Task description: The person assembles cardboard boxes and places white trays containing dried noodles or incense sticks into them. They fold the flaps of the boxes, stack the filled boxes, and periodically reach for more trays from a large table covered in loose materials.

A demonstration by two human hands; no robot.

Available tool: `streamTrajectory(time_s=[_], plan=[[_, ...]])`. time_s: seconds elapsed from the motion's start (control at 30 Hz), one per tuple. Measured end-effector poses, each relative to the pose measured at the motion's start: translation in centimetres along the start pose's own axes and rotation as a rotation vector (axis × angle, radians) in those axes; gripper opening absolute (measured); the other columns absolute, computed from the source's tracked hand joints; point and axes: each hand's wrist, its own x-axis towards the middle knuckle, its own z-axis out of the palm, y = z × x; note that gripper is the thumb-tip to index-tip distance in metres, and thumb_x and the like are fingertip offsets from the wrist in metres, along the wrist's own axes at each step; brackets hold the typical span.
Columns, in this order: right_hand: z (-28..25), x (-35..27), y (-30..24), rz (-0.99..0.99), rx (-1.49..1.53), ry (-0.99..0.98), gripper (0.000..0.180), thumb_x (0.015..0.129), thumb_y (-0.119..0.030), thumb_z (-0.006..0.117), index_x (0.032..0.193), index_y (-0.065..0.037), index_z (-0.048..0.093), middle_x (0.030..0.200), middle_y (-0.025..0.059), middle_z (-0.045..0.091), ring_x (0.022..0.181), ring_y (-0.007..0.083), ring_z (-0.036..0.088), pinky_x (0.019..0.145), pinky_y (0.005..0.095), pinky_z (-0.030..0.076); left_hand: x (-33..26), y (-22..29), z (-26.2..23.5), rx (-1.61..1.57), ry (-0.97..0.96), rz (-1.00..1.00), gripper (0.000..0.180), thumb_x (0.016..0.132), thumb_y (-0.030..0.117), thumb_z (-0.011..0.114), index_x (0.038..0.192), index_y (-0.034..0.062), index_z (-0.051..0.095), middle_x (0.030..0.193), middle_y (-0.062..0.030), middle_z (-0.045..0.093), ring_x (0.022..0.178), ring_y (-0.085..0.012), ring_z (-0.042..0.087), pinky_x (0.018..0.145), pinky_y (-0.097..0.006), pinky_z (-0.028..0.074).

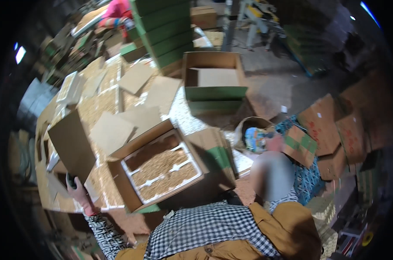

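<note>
One brown card sheet (73,143) is up on edge at the L side, tilted, w/ the L hand (79,193) at its lower end; fingers look closed on that end, thumb side up. Sheet's long axis runs from upper L (far end) down to lower R (near end), so it points away from the body & a bit L, over the worktop (46,186). R hand can't be made out: a blurred patch (272,177) sits past the R cuff (287,197), so can't tell its grip

Just R of the sheet, apart from it: open carton (122,184), turned askew, long axis lower L to upper R. White foam tray (190,156) inside, same slant, w/ tan grainy fill (155,171) in its compartments. Pale loose sheets (112,130) lie flat behind the carton, approx overlapping; folded cartons (214,151) just R of it. Farther back: 2nd open box (216,93), green & brown, next to a tall green stack (162,34)
</note>
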Motion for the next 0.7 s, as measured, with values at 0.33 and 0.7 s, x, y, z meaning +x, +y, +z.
streamTrajectory(time_s=[0.33,0.7], plan=[[-16.7,-3.4,-11.3,-0.417,0.735,0.307,0.028,0.071,-0.005,0.07,0.099,-0.002,0.066,0.095,0.0135,0.067,0.089,0.0278,0.064,0.081,0.0352,0.049,-6.3,8.1,-0.7,0.142,0.098,0.272,0.044,0.085,-0.005,0.046,0.129,-0.0039,0.049,0.121,-0.0165,0.059,0.11,-0.0247,0.057,0.094,-0.032,0.043],[-16.1,-10.0,-17.1,-0.658,0.805,0.163,0.025,0.073,0.003,0.066,0.098,0.003,0.063,0.091,0.0155,0.066,0.084,0.0258,0.063,0.08,0.0336,0.049,-2.3,-17.0,3.7,0.524,0.211,-0.413,0.066,0.085,0.021,0.062,0.139,-0.0018,0.031,0.124,-0.0253,0.051,0.107,-0.0362,0.056,0.09,-0.041,0.045]])
